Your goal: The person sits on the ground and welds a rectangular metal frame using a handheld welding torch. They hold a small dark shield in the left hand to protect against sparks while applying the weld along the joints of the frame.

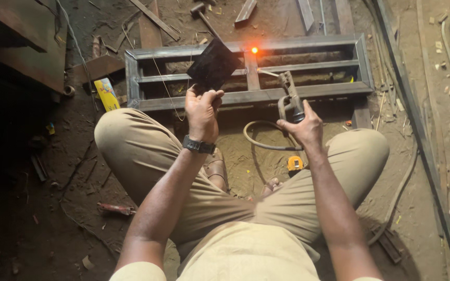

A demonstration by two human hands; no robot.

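I squat over a rectangular steel frame (pixel 298 42) that lies on the dirt floor. My left hand (pixel 202 106) holds up a dark welding glass plate (pixel 213 63) by its lower corner, above the frame's left half. My right hand (pixel 302 126) grips a welding electrode holder (pixel 289 92) whose rod points left toward the frame's middle bar. A glowing orange spot (pixel 254 50) shows on the top rail by that middle bar (pixel 251 73). A cable (pixel 260 143) loops from the holder down between my knees.
A hammer (pixel 202 13) and loose steel strips (pixel 154 18) lie beyond the frame. A yellow packet (pixel 107 93) rests left of it. A small yellow tape measure (pixel 295 164) sits by my right knee. Long steel bars (pixel 417 130) run along the right side.
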